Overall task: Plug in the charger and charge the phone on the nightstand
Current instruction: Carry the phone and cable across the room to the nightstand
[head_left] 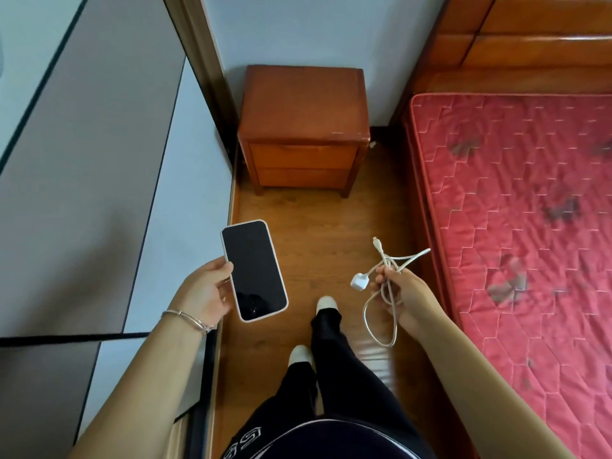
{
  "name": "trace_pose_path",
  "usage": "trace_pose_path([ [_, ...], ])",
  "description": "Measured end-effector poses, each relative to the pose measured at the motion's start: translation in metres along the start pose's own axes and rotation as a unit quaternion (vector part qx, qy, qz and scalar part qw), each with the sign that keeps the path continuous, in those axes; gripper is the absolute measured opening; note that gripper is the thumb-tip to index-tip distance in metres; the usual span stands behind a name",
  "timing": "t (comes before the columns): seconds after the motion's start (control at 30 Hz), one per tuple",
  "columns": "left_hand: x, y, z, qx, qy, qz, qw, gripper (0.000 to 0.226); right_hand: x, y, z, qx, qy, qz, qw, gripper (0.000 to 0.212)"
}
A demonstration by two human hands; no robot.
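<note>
Phone (254, 270): flat slab, dark glass face unlit, pale rounded case; gripped along one long edge by the left hand (205, 289), held over the wood-plank floor (314, 220), well short of the nightstand (303, 104)

Charger: small glossy white cube plug (359, 280) on a thin pale cable (385, 326), bunched in loose loops and pinched in the curled fingers of the right hand (405, 293); connector end pokes up free

Furniture: nightstand of reddish varnished wood, flat square top, two drawers, short legs, set against the wall beside a pink quilted mattress (513, 210)

Step, as judged: carrying both items in; nothing plugged yet

Next move calls for locating a socket, none plainly in view, and shaking the cable out of its loops
</note>
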State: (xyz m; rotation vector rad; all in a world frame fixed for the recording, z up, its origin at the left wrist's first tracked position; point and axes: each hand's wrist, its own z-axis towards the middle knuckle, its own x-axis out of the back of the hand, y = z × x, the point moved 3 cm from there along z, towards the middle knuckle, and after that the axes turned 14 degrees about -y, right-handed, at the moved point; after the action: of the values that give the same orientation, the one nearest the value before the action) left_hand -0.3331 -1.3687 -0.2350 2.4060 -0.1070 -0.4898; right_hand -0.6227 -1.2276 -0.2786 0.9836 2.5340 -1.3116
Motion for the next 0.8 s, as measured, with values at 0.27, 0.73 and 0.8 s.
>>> trace_pose_path([
  [0.27,-0.046,0.050,0.065,-0.004,0.009,0.008,1.000,0.025,0.009,-0.059,0.068,0.001,-0.020,0.002,1.000,0.021],
  [0.73,-0.100,0.127,0.159,0.008,0.019,0.042,0.999,0.014,0.017,-0.149,0.156,-0.008,-0.035,-0.009,0.999,0.021],
  [0.8,-0.102,0.136,0.173,0.010,0.018,0.039,0.999,0.016,0.015,-0.157,0.167,-0.014,-0.033,-0.010,0.999,0.021],
])
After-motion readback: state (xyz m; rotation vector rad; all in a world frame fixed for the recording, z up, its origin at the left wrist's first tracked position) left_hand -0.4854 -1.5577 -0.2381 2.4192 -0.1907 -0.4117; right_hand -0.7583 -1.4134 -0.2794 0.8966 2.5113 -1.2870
